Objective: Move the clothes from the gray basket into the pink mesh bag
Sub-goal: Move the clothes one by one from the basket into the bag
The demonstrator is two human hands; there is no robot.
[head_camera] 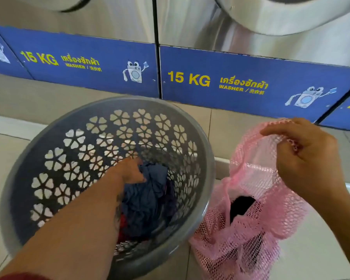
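A round gray basket (55, 158) with flower-shaped holes stands on the tiled floor at centre left. Inside it lie crumpled clothes: a dark blue garment (148, 201) on top, with red and purple fabric beneath. My left hand (129, 172) reaches down into the basket and its fingers close on the upper edge of the blue garment. To the right stands the pink mesh bag (251, 199), with dark clothing showing through its mesh. My right hand (303, 158) grips the bag's upper rim and holds its mouth up and apart.
Stainless washing machines with blue "15 KG" panels (230, 81) form a wall right behind the basket and bag. A raised tiled step (49, 102) runs along their base. Beige floor tiles (321, 249) show to the right of the bag.
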